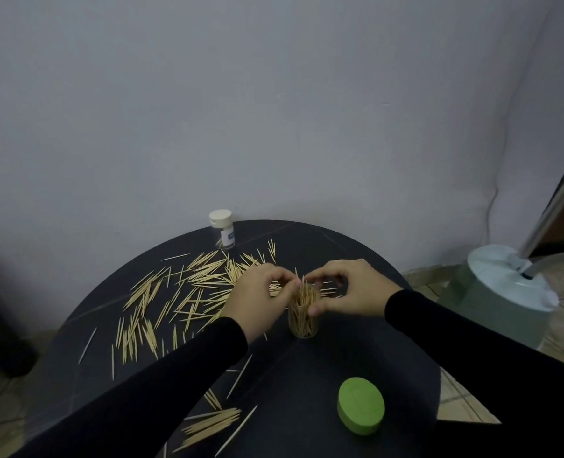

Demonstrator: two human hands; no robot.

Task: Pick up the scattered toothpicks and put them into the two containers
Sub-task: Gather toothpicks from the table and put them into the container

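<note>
Low in the frame, a green lid [361,410] is lying on the dark worktop [356,365] beside a small bunch of toothpicks [208,424]. At centre, an open jar [303,320] is standing packed with upright toothpicks; the left hand [261,300] and right hand [348,289] are pinching at its top. Loose toothpicks [181,292] are lying scattered centre-left. Farthest, a white-capped jar [222,231] is standing, a few toothpicks inside.

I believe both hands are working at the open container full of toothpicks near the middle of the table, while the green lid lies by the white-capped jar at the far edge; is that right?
Not quite. The head view shows the green lid lying at the near edge of the table, well apart from the white-capped jar. The rest holds: the left hand and right hand are both at the open container full of toothpicks.
</note>
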